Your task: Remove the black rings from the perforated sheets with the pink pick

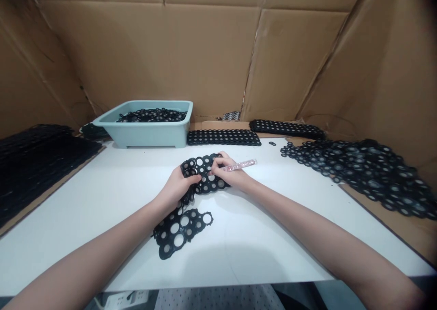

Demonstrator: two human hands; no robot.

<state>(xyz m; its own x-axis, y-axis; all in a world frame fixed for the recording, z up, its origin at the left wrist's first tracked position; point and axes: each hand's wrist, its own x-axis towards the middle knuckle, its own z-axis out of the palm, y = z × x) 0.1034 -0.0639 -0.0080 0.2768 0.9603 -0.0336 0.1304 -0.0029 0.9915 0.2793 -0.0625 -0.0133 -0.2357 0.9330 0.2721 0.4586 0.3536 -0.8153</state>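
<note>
The left hand (175, 185) has its fingers closed on the left edge of a black, ring-holed sheet (204, 164), its thumb lying over the top. The right hand (231, 172) pinches a slim clear stick with reddish markings (244, 165), fingers drawn together around it, its lower end over the sheet. The sheet is near the middle of the white tabletop (259, 228); just below the left hand lies another black holed section (182, 231), and whether the two are joined is unclear. Beyond stand a pale blue basin (146, 134) of black rings (153, 115) and, beside it, a flat holed stack (223, 137). A heap of black ringed pieces (368, 169) spreads at right.
</note>
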